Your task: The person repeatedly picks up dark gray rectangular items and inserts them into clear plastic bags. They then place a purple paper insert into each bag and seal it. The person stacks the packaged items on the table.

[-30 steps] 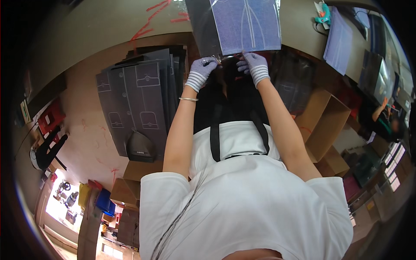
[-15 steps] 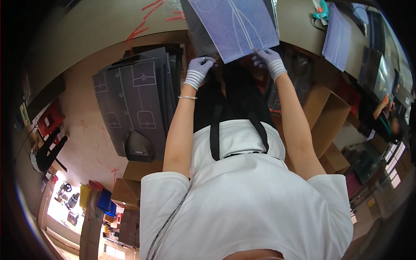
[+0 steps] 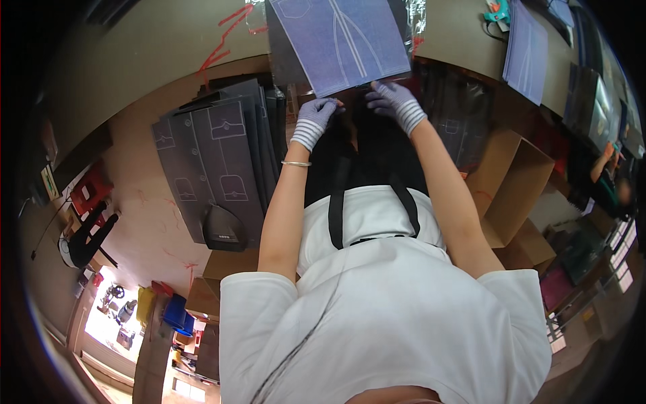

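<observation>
A flat blue-purple sheet [image 3: 346,40] printed like denim trousers lies aslant on a dark panel with clear plastic at the table edge. Both hands wear light purple gloves with striped cuffs. Just below the sheet's lower left corner, my left hand [image 3: 317,113] is closed in a pinch. Whatever lies between those fingertips, if anything, is too small to make out. At the sheet's lower right edge, my right hand [image 3: 396,104] has its fingers loosely stretched and apart, with the fingertips close to or touching the edge.
Dark grey panels [image 3: 208,161] printed like a jacket stand stacked left of my legs. Cardboard boxes [image 3: 501,182] stand at right. On the table [image 3: 457,44] lie red strips [image 3: 225,40], a teal tool [image 3: 498,12] and more blue sheets [image 3: 525,54]. Another person [image 3: 602,168] is at far right.
The sheet and its dark backing appear farther left in view. My hands are closer together: the right has shifted left along the sheet's lower edge, and the left slightly right and down.
</observation>
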The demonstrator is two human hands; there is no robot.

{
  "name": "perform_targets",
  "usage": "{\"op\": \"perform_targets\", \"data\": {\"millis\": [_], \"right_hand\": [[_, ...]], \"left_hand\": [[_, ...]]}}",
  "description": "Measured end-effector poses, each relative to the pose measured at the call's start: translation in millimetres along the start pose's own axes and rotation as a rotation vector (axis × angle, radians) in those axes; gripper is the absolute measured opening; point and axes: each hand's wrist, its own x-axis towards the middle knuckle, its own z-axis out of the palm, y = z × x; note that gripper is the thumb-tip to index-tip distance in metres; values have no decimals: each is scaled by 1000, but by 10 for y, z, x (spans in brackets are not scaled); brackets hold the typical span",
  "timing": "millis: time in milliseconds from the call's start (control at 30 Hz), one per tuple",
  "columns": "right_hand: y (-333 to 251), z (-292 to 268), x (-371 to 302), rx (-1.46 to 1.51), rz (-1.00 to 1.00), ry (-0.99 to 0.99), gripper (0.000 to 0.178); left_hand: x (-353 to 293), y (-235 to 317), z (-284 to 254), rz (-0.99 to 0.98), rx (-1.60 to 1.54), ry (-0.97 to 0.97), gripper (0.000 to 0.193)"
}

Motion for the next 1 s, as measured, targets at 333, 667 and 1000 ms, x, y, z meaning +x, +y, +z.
{"op": "perform_targets", "data": {"millis": [333,667,1000], "right_hand": [[168,169,122,413,-225,-55,26],[33,-473,82,30,-352,59,18],[-5,-363,89,271,7,-80,41]], "left_hand": [[-297,469,85,410,951,361,39],[404,939,107,732,1535,79,71],[867,1126,390,816,1660,-14,62]]}}
